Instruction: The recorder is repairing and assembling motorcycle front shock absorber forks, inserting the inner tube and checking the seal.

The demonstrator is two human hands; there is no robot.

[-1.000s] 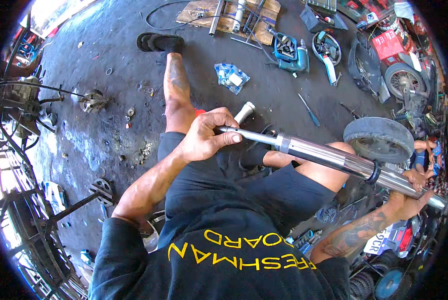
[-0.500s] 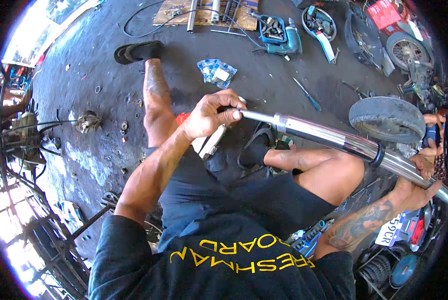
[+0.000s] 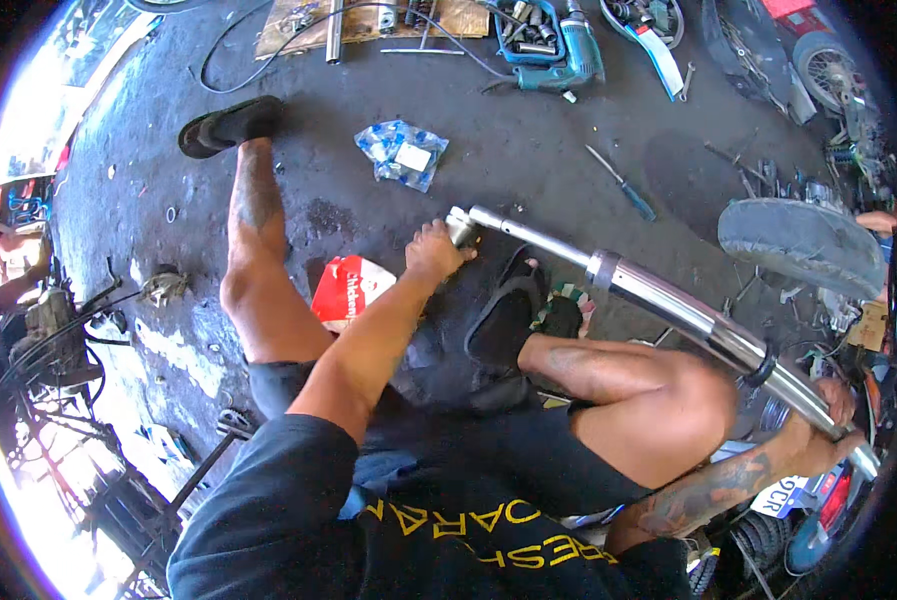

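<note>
Dark workshop floor (image 3: 538,130); chromed tube (image 3: 688,320) held aslant near the bent right knee (image 3: 698,395).
Tube gripped near its right-hand end by right hand (image 3: 823,425); pale cylinder (image 3: 461,227) grasped by left hand (image 3: 434,252), just beside the tube's thin tip. Farther out, screwdriver (image 3: 636,198), blue-white plastic bag (image 3: 401,155), power drill (image 3: 580,60) seen on floor.

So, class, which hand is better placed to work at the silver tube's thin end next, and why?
Probably the left hand: it holds a metallic piece close to the thin end of the silver tube, while the right hand grips near the opposite end.
</note>
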